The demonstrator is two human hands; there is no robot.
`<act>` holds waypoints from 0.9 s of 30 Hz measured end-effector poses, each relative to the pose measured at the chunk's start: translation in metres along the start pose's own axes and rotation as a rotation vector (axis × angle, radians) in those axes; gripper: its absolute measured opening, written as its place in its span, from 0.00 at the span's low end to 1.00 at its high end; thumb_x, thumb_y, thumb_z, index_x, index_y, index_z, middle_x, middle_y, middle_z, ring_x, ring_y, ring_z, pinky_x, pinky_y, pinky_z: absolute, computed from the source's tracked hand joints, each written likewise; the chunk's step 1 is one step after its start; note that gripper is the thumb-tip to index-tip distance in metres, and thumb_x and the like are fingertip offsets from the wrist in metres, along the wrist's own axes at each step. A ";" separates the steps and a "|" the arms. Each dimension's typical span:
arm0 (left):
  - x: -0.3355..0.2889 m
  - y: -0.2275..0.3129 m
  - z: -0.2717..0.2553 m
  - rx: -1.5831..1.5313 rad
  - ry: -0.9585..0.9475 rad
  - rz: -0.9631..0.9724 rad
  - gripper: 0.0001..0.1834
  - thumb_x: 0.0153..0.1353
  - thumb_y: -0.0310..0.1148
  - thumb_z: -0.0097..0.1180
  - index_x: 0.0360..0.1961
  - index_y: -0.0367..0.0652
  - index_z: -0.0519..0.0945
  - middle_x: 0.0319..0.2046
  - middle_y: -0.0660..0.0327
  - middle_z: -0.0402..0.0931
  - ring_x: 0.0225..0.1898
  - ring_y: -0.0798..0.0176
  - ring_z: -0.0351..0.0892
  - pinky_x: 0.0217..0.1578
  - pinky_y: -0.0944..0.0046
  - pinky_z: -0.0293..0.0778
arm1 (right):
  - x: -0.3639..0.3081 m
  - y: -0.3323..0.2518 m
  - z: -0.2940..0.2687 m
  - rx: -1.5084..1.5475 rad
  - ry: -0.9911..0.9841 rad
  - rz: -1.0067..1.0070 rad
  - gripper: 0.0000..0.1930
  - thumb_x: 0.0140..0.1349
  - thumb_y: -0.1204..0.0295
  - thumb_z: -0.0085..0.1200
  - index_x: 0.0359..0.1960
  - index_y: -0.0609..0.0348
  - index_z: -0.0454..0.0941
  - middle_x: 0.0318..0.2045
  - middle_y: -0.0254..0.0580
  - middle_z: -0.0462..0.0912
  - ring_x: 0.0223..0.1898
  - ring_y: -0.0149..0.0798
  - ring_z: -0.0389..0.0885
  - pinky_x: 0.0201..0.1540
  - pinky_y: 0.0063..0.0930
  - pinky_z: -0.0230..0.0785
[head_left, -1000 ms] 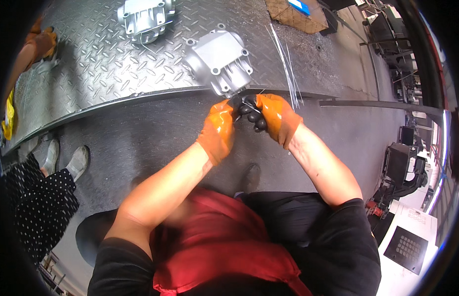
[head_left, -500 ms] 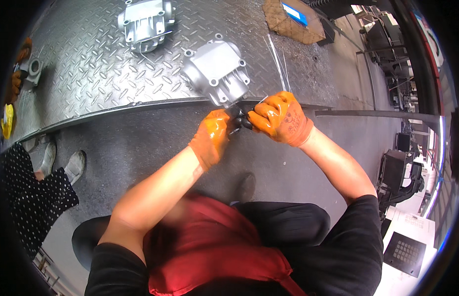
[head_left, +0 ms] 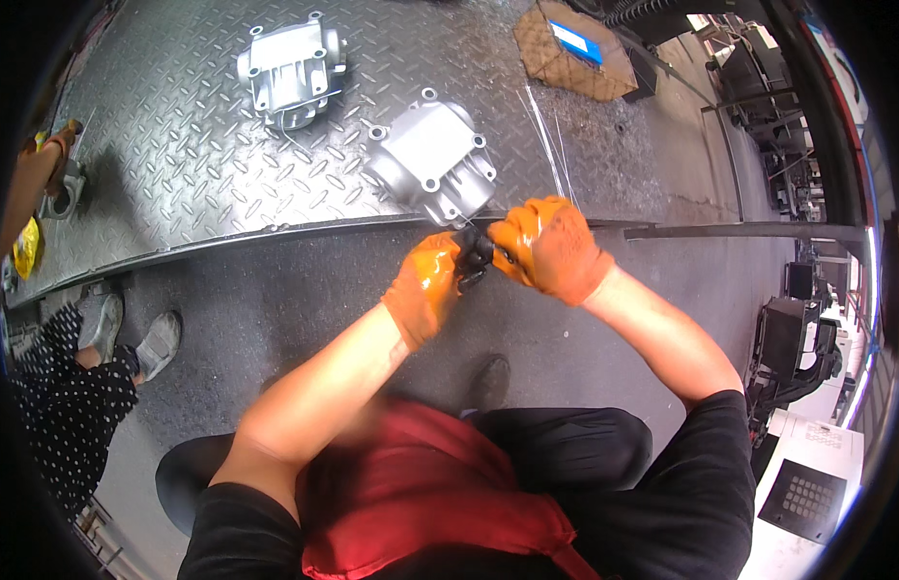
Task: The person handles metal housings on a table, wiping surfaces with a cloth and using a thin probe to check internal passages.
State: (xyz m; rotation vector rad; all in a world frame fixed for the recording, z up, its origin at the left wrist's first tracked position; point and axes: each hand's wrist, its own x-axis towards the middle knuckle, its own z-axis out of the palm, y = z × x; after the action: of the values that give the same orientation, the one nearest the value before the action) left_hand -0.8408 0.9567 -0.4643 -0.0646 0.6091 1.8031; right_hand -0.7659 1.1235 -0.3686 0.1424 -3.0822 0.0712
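Note:
A silver-grey metal casting (head_left: pixel 425 155) with bolt lugs at its corners rests at the front edge of the tread-plate table (head_left: pixel 198 174). Just below it, both hands meet in orange gloves with blackened fingertips. My left hand (head_left: pixel 428 285) is closed, its fingertips pinching what looks like a thin wire at the casting's lower end. My right hand (head_left: pixel 551 251) is closed too, its fingers curled beside the left fingertips; whatever it holds is hidden. Behind it, several loose thin wires (head_left: pixel 548 145) lie on the table, their near ends covered by the glove.
A second casting (head_left: pixel 290 72) with a wire around it stands farther left. A brown box (head_left: pixel 565 77) with a blue-and-white item sits at the back right. At the far left, a co-worker's hand (head_left: pixel 58 155) is at another casting (head_left: pixel 65 193). Machinery (head_left: pixel 802 338) lines the right side.
The whole view has shifted, so table and castings appear lower. My hands stay together below the casting, the right turned slightly. The co-worker's arm now reaches farther in.

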 end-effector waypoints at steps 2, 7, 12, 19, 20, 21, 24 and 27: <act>0.007 -0.012 -0.020 -0.007 -0.001 -0.013 0.15 0.73 0.35 0.47 0.51 0.41 0.82 0.40 0.65 0.83 0.37 0.72 0.79 0.37 0.72 0.72 | 0.007 -0.008 -0.002 0.788 -0.302 0.678 0.10 0.66 0.62 0.55 0.35 0.55 0.81 0.20 0.37 0.77 0.17 0.36 0.73 0.22 0.32 0.66; 0.009 -0.010 0.004 -0.076 -0.025 0.033 0.11 0.71 0.35 0.50 0.44 0.42 0.82 0.36 0.65 0.82 0.34 0.71 0.77 0.35 0.71 0.70 | -0.040 0.003 -0.004 0.319 0.121 0.307 0.06 0.61 0.65 0.59 0.36 0.50 0.81 0.21 0.35 0.76 0.19 0.38 0.73 0.25 0.31 0.65; 0.013 -0.019 -0.024 -0.205 0.017 -0.017 0.11 0.70 0.34 0.53 0.47 0.42 0.82 0.36 0.65 0.81 0.35 0.71 0.78 0.36 0.70 0.72 | -0.038 0.007 -0.024 -0.220 0.276 -0.230 0.09 0.52 0.64 0.64 0.34 0.47 0.80 0.27 0.33 0.79 0.25 0.40 0.76 0.32 0.32 0.66; 0.025 -0.025 -0.021 -0.035 0.015 0.051 0.12 0.72 0.36 0.50 0.46 0.41 0.82 0.39 0.66 0.82 0.39 0.73 0.79 0.42 0.71 0.74 | 0.001 -0.002 0.002 0.223 -0.100 0.264 0.06 0.59 0.66 0.60 0.35 0.50 0.79 0.23 0.33 0.78 0.22 0.37 0.76 0.28 0.32 0.66; 0.022 -0.030 -0.027 -0.062 0.030 0.103 0.12 0.72 0.37 0.52 0.45 0.41 0.82 0.39 0.65 0.83 0.39 0.73 0.79 0.41 0.71 0.74 | 0.003 0.001 0.005 0.563 -0.176 0.522 0.06 0.59 0.66 0.60 0.36 0.50 0.79 0.24 0.34 0.78 0.22 0.37 0.76 0.27 0.32 0.66; 0.015 -0.029 -0.019 -0.067 0.031 0.061 0.11 0.72 0.37 0.53 0.44 0.41 0.82 0.39 0.65 0.83 0.38 0.73 0.79 0.41 0.71 0.74 | -0.002 0.003 0.006 0.766 -0.185 0.670 0.07 0.59 0.66 0.61 0.36 0.50 0.79 0.24 0.34 0.78 0.22 0.38 0.76 0.27 0.32 0.67; 0.007 -0.009 -0.001 -0.111 -0.007 -0.010 0.09 0.71 0.37 0.55 0.41 0.43 0.81 0.35 0.66 0.81 0.34 0.71 0.79 0.38 0.71 0.74 | -0.017 0.010 0.012 0.769 0.036 0.639 0.08 0.58 0.67 0.62 0.37 0.50 0.79 0.24 0.35 0.79 0.22 0.38 0.77 0.27 0.32 0.68; 0.008 -0.010 -0.004 -0.131 0.060 -0.028 0.10 0.71 0.38 0.55 0.42 0.44 0.81 0.34 0.66 0.80 0.35 0.71 0.79 0.37 0.71 0.74 | -0.021 0.024 -0.006 0.049 0.374 0.104 0.09 0.57 0.67 0.64 0.39 0.49 0.80 0.25 0.35 0.79 0.23 0.39 0.77 0.26 0.32 0.68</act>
State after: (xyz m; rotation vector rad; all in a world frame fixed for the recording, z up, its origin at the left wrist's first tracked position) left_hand -0.8348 0.9637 -0.4738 -0.2157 0.5290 1.8174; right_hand -0.7468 1.1497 -0.3647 -0.0282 -2.7132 0.1586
